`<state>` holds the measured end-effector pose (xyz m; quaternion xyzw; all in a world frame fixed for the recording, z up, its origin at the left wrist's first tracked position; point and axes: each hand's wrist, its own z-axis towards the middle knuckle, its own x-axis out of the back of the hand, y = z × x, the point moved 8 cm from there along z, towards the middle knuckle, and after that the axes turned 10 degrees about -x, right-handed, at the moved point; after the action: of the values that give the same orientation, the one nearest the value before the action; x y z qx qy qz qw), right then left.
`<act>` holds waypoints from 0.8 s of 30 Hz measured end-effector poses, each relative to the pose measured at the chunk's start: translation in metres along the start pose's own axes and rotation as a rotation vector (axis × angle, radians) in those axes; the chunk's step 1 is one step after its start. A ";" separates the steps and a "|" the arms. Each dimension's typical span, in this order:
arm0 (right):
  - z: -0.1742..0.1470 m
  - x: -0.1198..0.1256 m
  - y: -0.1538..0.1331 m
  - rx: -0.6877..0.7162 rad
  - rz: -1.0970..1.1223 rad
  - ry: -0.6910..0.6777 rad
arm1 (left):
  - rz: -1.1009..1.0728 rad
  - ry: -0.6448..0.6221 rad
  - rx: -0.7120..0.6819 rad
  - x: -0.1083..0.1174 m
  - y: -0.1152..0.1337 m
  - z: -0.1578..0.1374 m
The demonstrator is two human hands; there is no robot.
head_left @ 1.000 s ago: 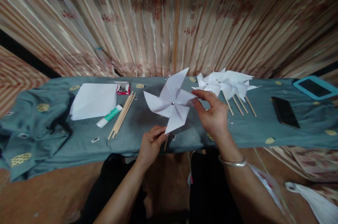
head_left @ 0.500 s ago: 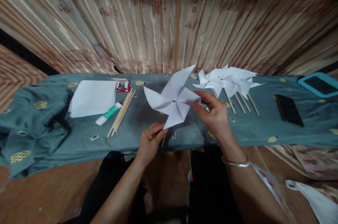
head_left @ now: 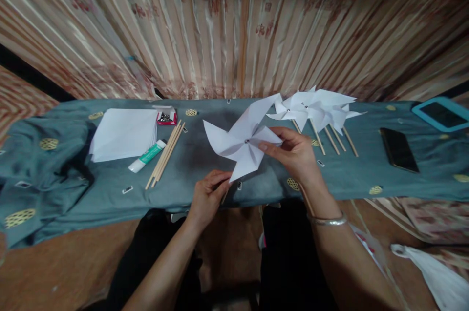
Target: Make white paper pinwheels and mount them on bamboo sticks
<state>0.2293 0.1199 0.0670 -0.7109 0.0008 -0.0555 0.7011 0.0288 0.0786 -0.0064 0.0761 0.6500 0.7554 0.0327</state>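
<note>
A white paper pinwheel [head_left: 234, 140] with a silver pin at its centre is held up over the table between my two hands. My left hand [head_left: 207, 197] is closed in a pinch at its lower end, where a short piece of the wooden stick shows under the fingers. The thumb and fingers of my right hand [head_left: 298, 157] close on the right-hand paper blade. Most of the stick is hidden behind the paper and my left hand. Just beyond my right hand, several other white pinwheels [head_left: 324, 106] lie overlapping, their sticks toward me.
Left on the blue-green tablecloth [head_left: 198, 155] lie a stack of white paper [head_left: 122, 133], a red box of metal pins [head_left: 167, 116], a green-and-white tube [head_left: 147, 155] and several wooden sticks [head_left: 165, 156]. A black phone [head_left: 398, 150] and a blue-framed tablet [head_left: 441, 114] lie right. A pleated curtain [head_left: 220, 32] hangs behind.
The pinwheel has turned slightly and shifted a little right, its upper blade now overlapping the other pinwheels in view. My right thumb has moved nearer the pin. Both hands keep their hold.
</note>
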 end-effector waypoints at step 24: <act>0.007 -0.002 0.010 -0.259 -0.032 -0.395 | -0.153 -0.229 0.140 -0.029 -0.002 -0.012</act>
<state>0.2286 0.1267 0.0571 -0.7918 -0.1404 0.0742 0.5897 0.0550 0.0628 -0.0118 0.1142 0.6969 0.6901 0.1584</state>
